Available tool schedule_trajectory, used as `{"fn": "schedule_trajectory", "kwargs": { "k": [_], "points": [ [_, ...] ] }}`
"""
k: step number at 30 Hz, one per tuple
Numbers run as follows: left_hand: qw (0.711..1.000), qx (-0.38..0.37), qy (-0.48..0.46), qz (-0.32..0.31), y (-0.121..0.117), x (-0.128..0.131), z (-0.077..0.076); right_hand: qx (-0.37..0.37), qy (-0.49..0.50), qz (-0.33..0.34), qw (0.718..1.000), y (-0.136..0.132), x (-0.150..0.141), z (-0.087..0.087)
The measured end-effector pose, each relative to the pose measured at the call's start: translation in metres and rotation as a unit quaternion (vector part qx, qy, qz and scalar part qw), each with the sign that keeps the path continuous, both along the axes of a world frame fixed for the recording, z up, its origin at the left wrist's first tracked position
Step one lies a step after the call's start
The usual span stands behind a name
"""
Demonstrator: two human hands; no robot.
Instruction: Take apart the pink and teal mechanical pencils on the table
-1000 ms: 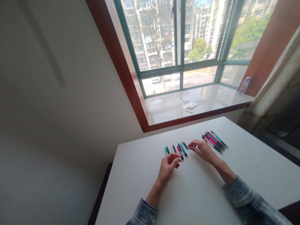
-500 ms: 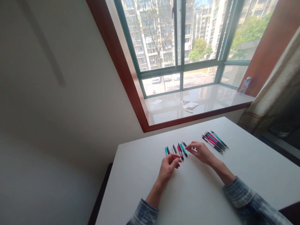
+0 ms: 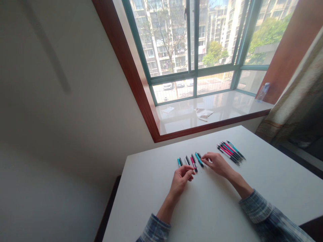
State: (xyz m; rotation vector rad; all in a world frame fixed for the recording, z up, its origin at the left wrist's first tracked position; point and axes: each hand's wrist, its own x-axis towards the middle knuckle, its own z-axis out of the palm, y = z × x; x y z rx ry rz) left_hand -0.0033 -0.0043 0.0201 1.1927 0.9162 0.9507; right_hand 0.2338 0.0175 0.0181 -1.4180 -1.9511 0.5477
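My left hand (image 3: pixel 181 178) rests on the table with its fingers curled beside the lower end of a pink and black pen (image 3: pixel 193 164). Whether anything is between those fingers is hidden. My right hand (image 3: pixel 214 161) has thumb and fingertips closed at a teal pen (image 3: pixel 199 159), touching its right side near the lower half. A dark pen (image 3: pixel 199 155) lies partly behind the teal one. Left of these are more pens in a loose row: a black one (image 3: pixel 193 158), a black and clear one (image 3: pixel 187 160), another black one (image 3: pixel 181 161) and a teal one (image 3: pixel 179 162).
Several pink, black and teal pens (image 3: pixel 230 152) lie side by side on the right of the white table (image 3: pixel 151 188). Behind the table, a window sill (image 3: pixel 181 122) bears a crumpled white cloth or tissue (image 3: pixel 204 114) and a clear bottle (image 3: pixel 262 92). A curtain (image 3: pixel 282 111) hangs at the right.
The teal pen by my right fingertips has shifted slightly to the right, closer to the dark pen. My left hand has stayed in nearly the same place.
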Motion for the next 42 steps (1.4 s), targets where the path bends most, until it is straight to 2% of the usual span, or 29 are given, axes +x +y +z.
{"fn": "schedule_trajectory", "kwargs": {
  "k": [14, 24, 31, 42],
  "points": [
    [1.0, 0.002, 0.002, -0.008, 0.0, 0.0, 0.001, -0.012, 0.017, 0.008, 1.0, 0.001, -0.005, -0.005],
    [1.0, 0.003, 0.004, -0.008, 0.0, 0.001, 0.0, -0.025, -0.005, 0.005, 1.0, 0.0, -0.005, -0.006],
    [1.0, 0.004, 0.005, -0.001, 0.0, 0.002, 0.001, -0.006, 0.022, 0.017, 1.0, -0.001, -0.008, -0.007],
    [1.0, 0.005, 0.004, -0.005, -0.001, 0.001, 0.001, -0.012, 0.001, 0.014, 1.0, 0.0, -0.008, -0.009]
  ]
}}
